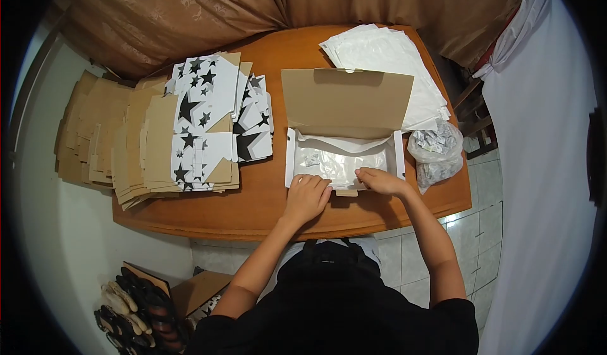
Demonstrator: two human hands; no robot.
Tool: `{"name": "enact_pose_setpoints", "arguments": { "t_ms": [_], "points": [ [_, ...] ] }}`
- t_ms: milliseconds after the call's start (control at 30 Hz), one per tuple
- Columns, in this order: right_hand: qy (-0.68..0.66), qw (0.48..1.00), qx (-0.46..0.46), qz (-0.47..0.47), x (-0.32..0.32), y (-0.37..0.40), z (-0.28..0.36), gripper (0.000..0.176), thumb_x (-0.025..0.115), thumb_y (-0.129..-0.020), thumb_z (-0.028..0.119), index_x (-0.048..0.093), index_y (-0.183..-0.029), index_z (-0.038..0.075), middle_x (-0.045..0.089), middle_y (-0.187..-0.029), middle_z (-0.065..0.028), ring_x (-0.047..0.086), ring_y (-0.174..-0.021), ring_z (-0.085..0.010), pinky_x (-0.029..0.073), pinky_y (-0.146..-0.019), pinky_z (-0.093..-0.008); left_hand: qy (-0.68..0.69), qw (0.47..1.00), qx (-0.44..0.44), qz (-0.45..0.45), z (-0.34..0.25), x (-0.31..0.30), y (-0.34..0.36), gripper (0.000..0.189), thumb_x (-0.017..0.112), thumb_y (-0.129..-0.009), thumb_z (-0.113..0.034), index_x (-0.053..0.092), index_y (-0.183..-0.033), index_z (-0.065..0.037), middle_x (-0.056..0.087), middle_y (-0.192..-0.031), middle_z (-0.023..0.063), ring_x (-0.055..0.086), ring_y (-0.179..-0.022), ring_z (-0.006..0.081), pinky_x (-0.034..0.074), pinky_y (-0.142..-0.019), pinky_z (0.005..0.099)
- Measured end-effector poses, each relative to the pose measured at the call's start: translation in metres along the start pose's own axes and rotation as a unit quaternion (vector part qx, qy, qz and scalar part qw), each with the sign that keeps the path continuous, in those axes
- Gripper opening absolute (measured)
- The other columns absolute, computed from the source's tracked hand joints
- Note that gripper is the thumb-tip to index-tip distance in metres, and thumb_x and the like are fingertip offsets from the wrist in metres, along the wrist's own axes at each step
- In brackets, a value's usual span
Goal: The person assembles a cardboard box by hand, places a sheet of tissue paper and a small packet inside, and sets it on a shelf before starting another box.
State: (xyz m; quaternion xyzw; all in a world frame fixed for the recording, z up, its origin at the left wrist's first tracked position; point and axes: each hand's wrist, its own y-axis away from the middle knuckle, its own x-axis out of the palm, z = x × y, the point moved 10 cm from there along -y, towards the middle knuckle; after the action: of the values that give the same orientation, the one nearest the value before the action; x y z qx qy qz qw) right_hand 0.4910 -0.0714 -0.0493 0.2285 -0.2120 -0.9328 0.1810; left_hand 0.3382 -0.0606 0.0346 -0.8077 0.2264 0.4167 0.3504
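An open cardboard box [346,102] with its lid raised stands on the wooden table [265,203] in front of me. White tissue paper [341,159] lines its inside, and a small white packet [311,160] lies on the paper at the left. My left hand [306,193] rests on the box's near left edge, fingers curled over the paper. My right hand [379,181] presses on the near edge of the paper and box, fingers bent. Neither hand lifts anything.
A stack of flat star-printed box blanks [208,121] lies left of the box, with plain cardboard blanks [101,133] further left. White paper sheets [386,57] are piled at the back right. A clear bag of small packets [435,149] sits right of the box. Shoes [136,307] lie on the floor.
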Motion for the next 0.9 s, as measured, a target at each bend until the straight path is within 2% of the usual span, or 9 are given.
{"name": "enact_pose_setpoints", "arguments": {
  "t_ms": [67,167,267,467,533,667,767,867,900],
  "points": [
    [0.032,0.999,-0.004,-0.009,-0.003,0.001,0.002,0.050,0.033,-0.097,0.046,0.055,-0.088,0.002,0.055,-0.073,-0.0071,0.051,-0.070,-0.0202,0.043,-0.070,-0.0316,-0.007,1.000,-0.001,0.003,-0.001,0.000,-0.001,0.017,0.057,-0.084,-0.021,0.064,-0.090,-0.007,0.060,-0.080,0.0062,0.056,-0.080,0.0236,0.038,-0.081,0.0381],
    [0.143,0.989,0.025,-0.013,-0.014,0.006,0.002,0.058,0.026,-0.097,0.047,0.060,-0.092,0.001,0.064,-0.092,-0.0188,0.059,-0.088,-0.0350,0.044,-0.082,-0.0399,-0.013,1.000,-0.006,0.005,0.000,-0.001,-0.001,0.017,0.057,-0.084,-0.022,0.064,-0.090,-0.007,0.059,-0.080,0.0065,0.055,-0.080,0.0239,0.038,-0.081,0.0385],
    [0.199,0.979,0.033,-0.021,-0.009,0.012,0.003,0.060,0.023,-0.097,0.047,0.061,-0.093,0.001,0.064,-0.092,-0.0213,0.058,-0.092,-0.0403,0.043,-0.084,-0.0436,-0.010,1.000,-0.003,0.010,0.001,0.002,-0.001,0.018,0.058,-0.084,-0.022,0.064,-0.089,-0.007,0.059,-0.080,0.0068,0.055,-0.080,0.0243,0.039,-0.080,0.0388],
    [0.172,0.984,0.031,-0.029,-0.003,0.005,-0.009,0.066,0.020,-0.096,0.049,0.061,-0.095,-0.002,0.063,-0.092,-0.0234,0.058,-0.092,-0.0412,0.043,-0.085,-0.0444,-0.016,1.000,0.016,0.000,-0.002,0.002,0.001,0.019,0.059,-0.082,-0.023,0.064,-0.089,-0.006,0.059,-0.079,0.0069,0.055,-0.079,0.0249,0.039,-0.080,0.0385],
    [0.171,0.984,0.052,0.004,0.001,0.001,-0.016,0.067,0.019,-0.096,0.049,0.061,-0.095,-0.002,0.063,-0.091,-0.0235,0.058,-0.092,-0.0416,0.042,-0.085,-0.0446,-0.022,1.000,0.018,0.001,-0.003,0.002,0.001,0.019,0.059,-0.082,-0.023,0.064,-0.089,-0.006,0.058,-0.079,0.0068,0.054,-0.079,0.0249,0.039,-0.079,0.0384],
    [0.188,0.980,0.065,-0.002,0.001,-0.002,-0.020,0.065,0.021,-0.097,0.048,0.062,-0.091,-0.002,0.064,-0.088,-0.0225,0.058,-0.090,-0.0409,0.043,-0.084,-0.0443,-0.018,1.000,0.011,0.017,-0.001,0.004,0.002,0.022,0.059,-0.083,-0.022,0.062,-0.098,-0.006,0.058,-0.084,0.0069,0.054,-0.083,0.0248,0.039,-0.080,0.0387],
    [0.142,0.987,0.039,-0.057,-0.010,0.007,0.001,0.058,0.027,-0.097,0.044,0.062,-0.088,-0.001,0.064,-0.086,-0.0218,0.059,-0.088,-0.0390,0.044,-0.083,-0.0433,0.023,1.000,-0.010,0.003,-0.001,-0.005,0.000,0.027,0.057,-0.083,-0.018,0.060,-0.107,-0.006,0.057,-0.094,0.0094,0.053,-0.091,0.0265,0.038,-0.084,0.0398],
    [0.173,0.982,-0.025,-0.071,-0.007,-0.001,0.020,0.051,0.033,-0.096,0.040,0.063,-0.088,0.000,0.064,-0.084,-0.0204,0.061,-0.086,-0.0368,0.045,-0.081,-0.0422,0.054,0.997,-0.024,-0.043,0.002,-0.024,0.003,0.030,0.056,-0.082,-0.012,0.058,-0.112,-0.005,0.055,-0.102,0.0116,0.051,-0.098,0.0290,0.037,-0.088,0.0413],
    [0.131,0.989,-0.042,-0.054,-0.001,-0.008,0.026,0.047,0.036,-0.095,0.039,0.063,-0.089,0.000,0.065,-0.085,-0.0200,0.061,-0.086,-0.0360,0.045,-0.081,-0.0417,0.046,0.997,-0.028,-0.051,0.004,-0.028,0.004,0.031,0.056,-0.082,-0.011,0.057,-0.112,-0.005,0.054,-0.103,0.0122,0.050,-0.100,0.0298,0.036,-0.089,0.0417]
  ]
}}
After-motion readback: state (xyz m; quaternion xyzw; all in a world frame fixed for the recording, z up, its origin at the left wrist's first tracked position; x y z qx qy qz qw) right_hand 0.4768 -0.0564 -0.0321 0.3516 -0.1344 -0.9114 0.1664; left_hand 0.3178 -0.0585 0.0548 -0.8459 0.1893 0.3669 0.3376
